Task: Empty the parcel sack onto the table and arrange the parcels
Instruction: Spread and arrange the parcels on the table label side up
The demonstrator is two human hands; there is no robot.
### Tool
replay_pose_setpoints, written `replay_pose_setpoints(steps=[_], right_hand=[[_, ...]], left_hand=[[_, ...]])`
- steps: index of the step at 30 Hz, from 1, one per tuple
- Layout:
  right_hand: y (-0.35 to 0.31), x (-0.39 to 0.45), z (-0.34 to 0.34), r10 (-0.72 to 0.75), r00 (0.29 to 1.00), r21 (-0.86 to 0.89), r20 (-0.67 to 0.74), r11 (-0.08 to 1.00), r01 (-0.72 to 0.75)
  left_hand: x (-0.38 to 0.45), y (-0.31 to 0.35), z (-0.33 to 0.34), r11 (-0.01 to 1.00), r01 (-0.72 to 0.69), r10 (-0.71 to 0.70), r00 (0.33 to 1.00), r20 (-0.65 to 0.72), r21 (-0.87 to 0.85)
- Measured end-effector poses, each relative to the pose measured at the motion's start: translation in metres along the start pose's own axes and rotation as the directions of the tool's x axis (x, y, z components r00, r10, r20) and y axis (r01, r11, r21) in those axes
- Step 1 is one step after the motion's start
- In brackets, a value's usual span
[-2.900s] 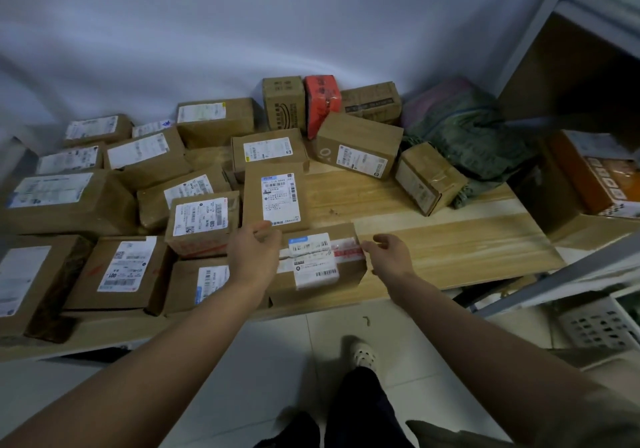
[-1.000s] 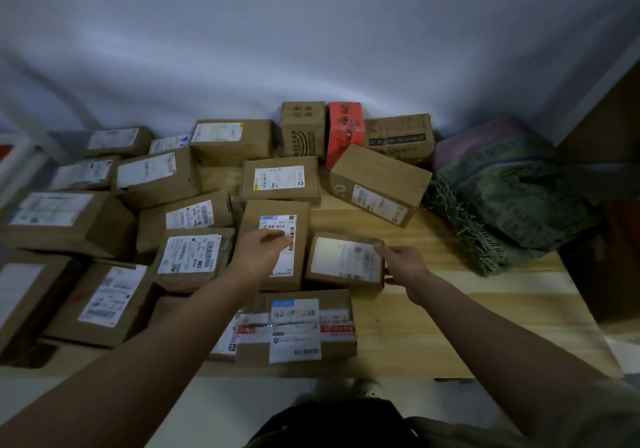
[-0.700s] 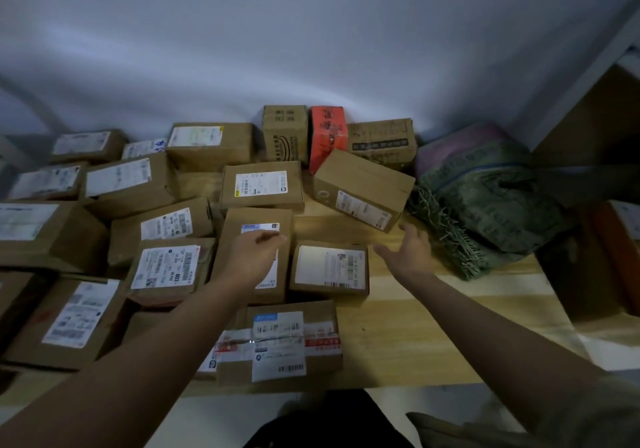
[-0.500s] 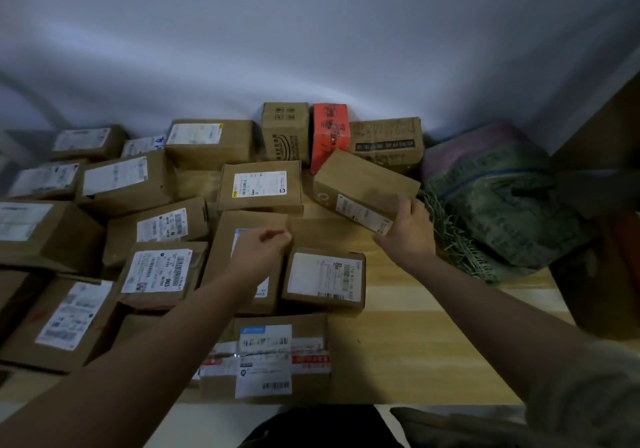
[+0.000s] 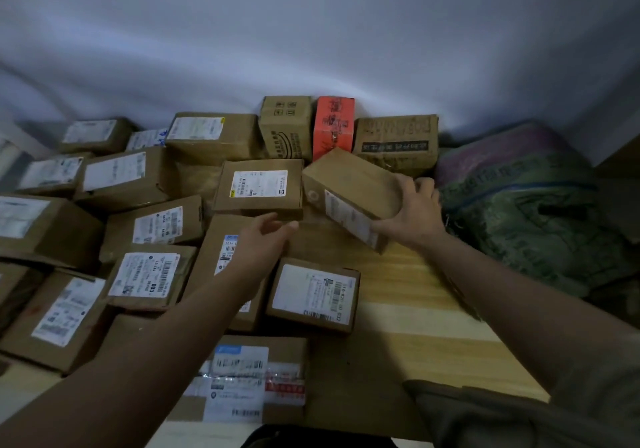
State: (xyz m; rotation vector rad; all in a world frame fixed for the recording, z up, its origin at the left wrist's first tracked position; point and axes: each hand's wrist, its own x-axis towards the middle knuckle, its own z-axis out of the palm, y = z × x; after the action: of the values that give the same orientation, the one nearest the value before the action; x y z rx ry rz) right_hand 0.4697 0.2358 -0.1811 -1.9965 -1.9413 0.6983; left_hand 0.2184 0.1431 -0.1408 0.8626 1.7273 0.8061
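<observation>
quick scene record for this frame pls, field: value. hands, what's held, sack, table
right hand: grips the near right end of the tilted brown parcel
left hand: open, fingers extended over the long labelled parcel, holding nothing
parcel sack: crumpled at the right end of the table, looks emptied
table: wooden, bare patch at near right
other parcels: mostly label-up, packed across the left and middle
back row: red box upright against the wall between two brown boxes
</observation>
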Motion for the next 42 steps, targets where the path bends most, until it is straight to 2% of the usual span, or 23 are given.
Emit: replay_pose_setpoints(steps=[1,3,5,7,9,13,17,21,24,26,28,31,33,35,37,39,40,42], right_hand=[[-0.002,-0.003,-0.008,0.005,1.0,0.204,0.009,0.979,-0.007],[-0.004,-0.007,-0.026,0.048,0.996,0.543,0.075,0.836,-0.081],[0.001,-0.006,-0.041,0.057,0.979,0.739,0.196,0.648,-0.186],[0.01,-0.004,-0.049,0.009,0.945,0.806,0.326,0.52,-0.283],[0.015,-0.004,-0.052,-0.036,0.913,0.83,0.407,0.432,-0.353],[0.018,-0.008,-0.051,-0.055,0.907,0.861,0.418,0.342,-0.377],[0.017,-0.011,-0.036,0.03,0.923,0.848,0.384,0.384,-0.366],[0.016,-0.009,-0.02,0.144,0.88,0.729,0.452,0.509,-0.458],[0.012,-0.003,-0.005,0.213,0.847,0.565,0.486,0.663,-0.491],[0.006,0.005,0.003,0.231,0.849,0.504,0.476,0.719,-0.478],[-0.005,0.011,0.004,0.229,0.895,0.457,0.383,0.795,-0.399],[-0.014,0.028,0.003,0.139,0.981,0.357,0.138,0.916,-0.18],[-0.015,0.043,0.001,0.042,0.999,0.225,0.006,0.973,-0.043],[-0.013,0.061,-0.004,-0.035,0.997,0.03,-0.066,0.999,0.037],[-0.009,0.081,-0.011,-0.062,0.99,-0.143,-0.125,0.989,0.044],[-0.005,0.104,-0.016,-0.033,0.98,-0.18,-0.197,0.984,-0.003],[-0.003,0.115,-0.017,0.018,0.974,-0.139,-0.227,0.989,-0.05],[0.001,0.138,-0.019,0.22,0.951,0.045,-0.216,0.976,-0.215]], left_hand=[[0.004,0.004,0.001,1.0,-0.01,0.01,1.0,-0.018,-0.016],[0.01,0.013,0.004,0.998,0.001,-0.005,0.999,-0.05,-0.07],[0.015,0.023,0.006,0.984,0.055,-0.06,0.998,-0.027,-0.168],[0.018,0.033,0.009,0.959,0.097,-0.071,0.992,0.105,-0.265],[0.013,0.043,0.014,0.953,0.097,-0.039,0.978,0.204,-0.286],[0.009,0.049,0.02,0.962,0.046,0.004,0.983,0.181,-0.269],[0.011,0.037,0.013,0.99,0.015,0.011,0.984,0.179,-0.143],[0.014,0.024,0.009,0.998,-0.052,0.058,0.99,0.132,-0.045],[0.018,0.019,0.008,0.975,-0.123,0.104,0.989,0.107,0.186],[0.019,0.021,0.009,0.927,-0.175,0.147,0.983,0.108,0.33],[0.024,0.024,0.013,0.863,-0.243,0.192,0.969,0.158,0.444],[0.038,0.027,0.024,0.769,-0.279,0.207,0.96,0.189,0.575],[0.047,0.028,0.03,0.699,-0.284,0.195,0.959,0.208,0.656],[0.056,0.03,0.035,0.646,-0.286,0.173,0.958,0.229,0.707],[0.064,0.031,0.04,0.57,-0.288,0.163,0.958,0.238,0.769],[0.07,0.033,0.043,0.486,-0.264,0.171,0.964,0.206,0.833],[0.073,0.034,0.044,0.449,-0.244,0.174,0.967,0.184,0.86],[0.08,0.037,0.046,0.423,-0.206,0.155,0.976,0.153,0.882]])
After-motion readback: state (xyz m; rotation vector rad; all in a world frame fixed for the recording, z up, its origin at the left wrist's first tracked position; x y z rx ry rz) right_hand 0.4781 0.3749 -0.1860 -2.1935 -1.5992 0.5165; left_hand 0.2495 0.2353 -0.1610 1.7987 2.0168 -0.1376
